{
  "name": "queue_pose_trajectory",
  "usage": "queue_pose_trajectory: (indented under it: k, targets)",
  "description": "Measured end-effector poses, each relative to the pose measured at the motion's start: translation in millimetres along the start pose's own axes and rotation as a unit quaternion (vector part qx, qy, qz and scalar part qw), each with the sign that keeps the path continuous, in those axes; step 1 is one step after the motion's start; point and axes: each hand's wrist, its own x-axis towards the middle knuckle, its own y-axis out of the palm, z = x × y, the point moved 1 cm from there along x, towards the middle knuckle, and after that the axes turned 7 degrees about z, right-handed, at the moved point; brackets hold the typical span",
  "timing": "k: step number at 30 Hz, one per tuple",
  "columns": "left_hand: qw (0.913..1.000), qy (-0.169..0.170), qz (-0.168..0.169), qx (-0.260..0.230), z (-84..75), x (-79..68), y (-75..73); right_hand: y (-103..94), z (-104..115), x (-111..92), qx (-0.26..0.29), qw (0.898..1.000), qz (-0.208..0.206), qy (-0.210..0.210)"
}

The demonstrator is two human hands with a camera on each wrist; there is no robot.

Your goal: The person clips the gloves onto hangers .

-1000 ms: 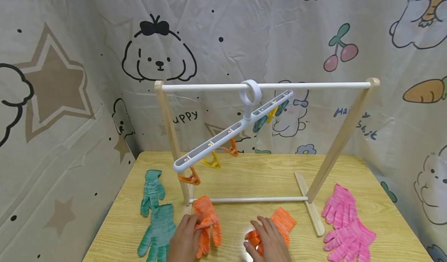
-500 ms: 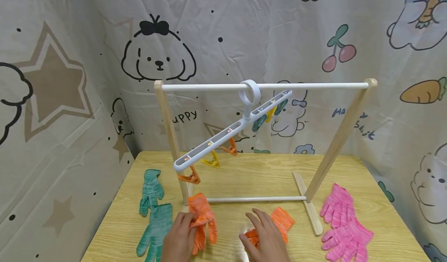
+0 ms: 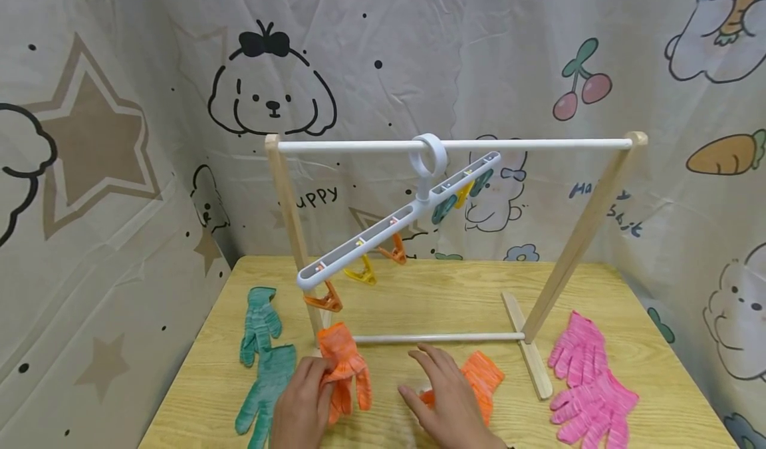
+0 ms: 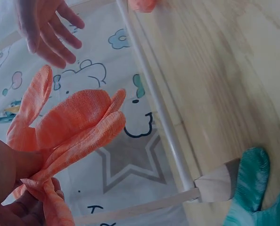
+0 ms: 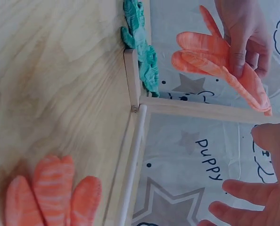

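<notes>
An orange knit glove (image 3: pixel 342 369) is pinched between the thumb and fingers of my left hand (image 3: pixel 303 396), lifted off the table with its cuff up. In the left wrist view the glove's fingers (image 4: pixel 74 113) fan out. My right hand (image 3: pixel 445 396) hovers with spread fingers, holding nothing, above a second orange glove (image 3: pixel 483 379) lying on the table and partly hidden by that hand. Above the left hand, an orange clip (image 3: pixel 325 298) hangs from the near end of a white clip hanger (image 3: pixel 365 239).
The hanger's ring (image 3: pixel 428 156) loops round the top rod (image 3: pixel 538 144) of a wooden stand (image 3: pixel 577 249). Yellow (image 3: pixel 361 273) and teal clips hang along it. Green gloves (image 3: pixel 266 376) lie at left, pink gloves (image 3: pixel 592 396) at right, on the wooden table (image 3: pixel 419 302).
My left hand has raised the orange glove slightly and moved it left. The right hand has shifted up and left from the other orange glove, its fingers spreading.
</notes>
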Motion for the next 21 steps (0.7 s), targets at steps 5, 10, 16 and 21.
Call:
queue_pose_trajectory:
  k: [5,10,16,21]
  targets:
    - [0.9997,0.013,-0.022,0.0,-2.1,1.7,-5.1,-4.4,6.8,6.8,0.023,1.0,0.009,0.002]
    - [0.999,0.023,-0.037,0.001,-5.3,3.4,-11.1,-9.8,14.4,16.9,0.03,0.999,0.005,-0.008]
    - [0.9979,0.04,-0.051,0.0,-10.2,5.6,-19.6,-21.5,23.0,29.7,0.043,0.999,0.003,-0.016]
    - [0.9969,0.045,-0.065,-0.001,-13.8,7.6,-27.4,-32.0,30.9,42.4,0.046,0.999,-0.006,-0.029]
